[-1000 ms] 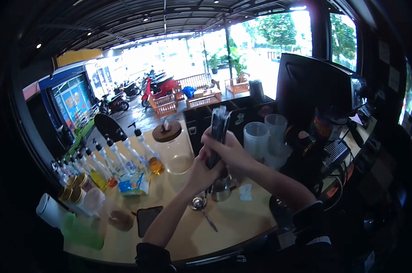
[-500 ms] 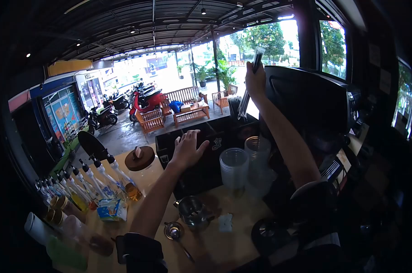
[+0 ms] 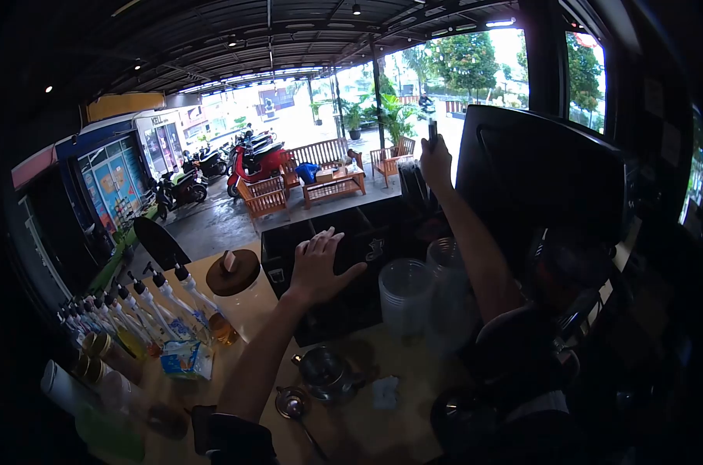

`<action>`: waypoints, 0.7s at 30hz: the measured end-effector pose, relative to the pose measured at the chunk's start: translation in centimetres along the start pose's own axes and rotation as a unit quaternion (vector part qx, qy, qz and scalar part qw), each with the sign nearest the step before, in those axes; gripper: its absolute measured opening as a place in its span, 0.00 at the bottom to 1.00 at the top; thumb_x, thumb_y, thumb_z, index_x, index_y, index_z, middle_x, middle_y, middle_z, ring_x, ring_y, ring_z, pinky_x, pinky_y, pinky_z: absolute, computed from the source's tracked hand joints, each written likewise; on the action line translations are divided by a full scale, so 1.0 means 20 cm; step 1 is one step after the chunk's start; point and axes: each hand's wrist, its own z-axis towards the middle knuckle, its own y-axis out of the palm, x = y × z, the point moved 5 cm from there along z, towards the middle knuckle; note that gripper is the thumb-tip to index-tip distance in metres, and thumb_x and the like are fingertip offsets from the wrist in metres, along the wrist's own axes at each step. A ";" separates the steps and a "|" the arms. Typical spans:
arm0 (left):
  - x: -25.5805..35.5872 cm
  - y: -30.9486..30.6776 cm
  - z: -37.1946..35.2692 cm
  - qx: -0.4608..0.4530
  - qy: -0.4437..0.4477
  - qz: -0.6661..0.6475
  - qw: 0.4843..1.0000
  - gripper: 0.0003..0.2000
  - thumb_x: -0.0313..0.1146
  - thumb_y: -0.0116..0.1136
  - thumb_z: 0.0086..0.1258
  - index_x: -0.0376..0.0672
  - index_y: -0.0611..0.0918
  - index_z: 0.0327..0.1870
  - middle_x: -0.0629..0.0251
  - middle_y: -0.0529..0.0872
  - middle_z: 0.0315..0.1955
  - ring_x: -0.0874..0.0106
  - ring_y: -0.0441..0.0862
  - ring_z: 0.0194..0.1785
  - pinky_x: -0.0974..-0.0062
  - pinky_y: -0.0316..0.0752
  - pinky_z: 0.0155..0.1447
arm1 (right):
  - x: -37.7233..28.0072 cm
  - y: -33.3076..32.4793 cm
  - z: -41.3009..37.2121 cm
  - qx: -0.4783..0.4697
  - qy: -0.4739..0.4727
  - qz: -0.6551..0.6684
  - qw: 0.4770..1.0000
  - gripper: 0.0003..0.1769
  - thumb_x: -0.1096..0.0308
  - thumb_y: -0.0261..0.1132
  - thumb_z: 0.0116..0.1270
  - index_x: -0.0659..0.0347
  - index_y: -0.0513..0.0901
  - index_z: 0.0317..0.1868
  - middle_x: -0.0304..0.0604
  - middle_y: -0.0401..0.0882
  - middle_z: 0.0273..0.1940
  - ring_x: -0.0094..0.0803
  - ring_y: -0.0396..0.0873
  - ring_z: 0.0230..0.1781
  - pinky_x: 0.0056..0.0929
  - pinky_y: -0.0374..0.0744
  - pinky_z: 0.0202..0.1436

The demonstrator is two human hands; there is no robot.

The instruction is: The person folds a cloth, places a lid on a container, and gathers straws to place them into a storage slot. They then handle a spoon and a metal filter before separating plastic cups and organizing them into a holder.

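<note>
The low scooter with smooth body panels [image 3: 258, 167] is bright red, the slatted wooden bench [image 3: 316, 157] orange-brown, and the cloth bundle by it [image 3: 307, 172] vivid blue. The round wooden jar lid [image 3: 233, 273] is dark brown, and the soft plastic packet [image 3: 186, 359] mixes blue and white. The long flat signboard [image 3: 125, 106] is mustard yellow, the big boxy machine [image 3: 541, 170] plain black.

We see a smooth wooden lid [image 3: 234, 273], glossy metal pot [image 3: 325, 373] beside it, and clear plastic cups [image 3: 405, 291] beyond the pot.
</note>
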 end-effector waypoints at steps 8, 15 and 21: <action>0.01 0.00 -0.01 0.003 0.006 0.002 1.000 0.41 0.66 0.53 0.58 0.42 0.66 0.65 0.52 0.64 0.66 0.60 0.57 0.72 0.58 0.46 0.72 | 0.29 0.03 -0.26 -0.090 0.143 -0.151 0.974 0.18 0.54 0.57 0.66 0.65 0.75 0.36 0.57 0.79 0.35 0.53 0.78 0.41 0.48 0.73 0.45; 0.02 -0.01 -0.01 0.013 0.012 -0.003 1.000 0.42 0.67 0.54 0.56 0.42 0.67 0.64 0.52 0.64 0.66 0.60 0.57 0.72 0.59 0.46 0.72 | 0.39 0.08 -0.21 -0.296 0.188 -0.215 0.911 0.32 0.53 0.61 0.56 0.69 0.70 0.54 0.65 0.70 0.56 0.55 0.71 0.58 0.47 0.69 0.62; 0.02 -0.01 -0.02 0.017 0.014 -0.002 1.000 0.43 0.67 0.57 0.53 0.42 0.67 0.64 0.52 0.64 0.66 0.60 0.58 0.71 0.59 0.46 0.72 | 0.22 -0.01 -0.18 -0.325 0.256 -0.127 0.902 0.61 0.50 0.74 0.35 0.71 0.52 0.65 0.67 0.59 0.62 0.56 0.63 0.64 0.41 0.68 0.65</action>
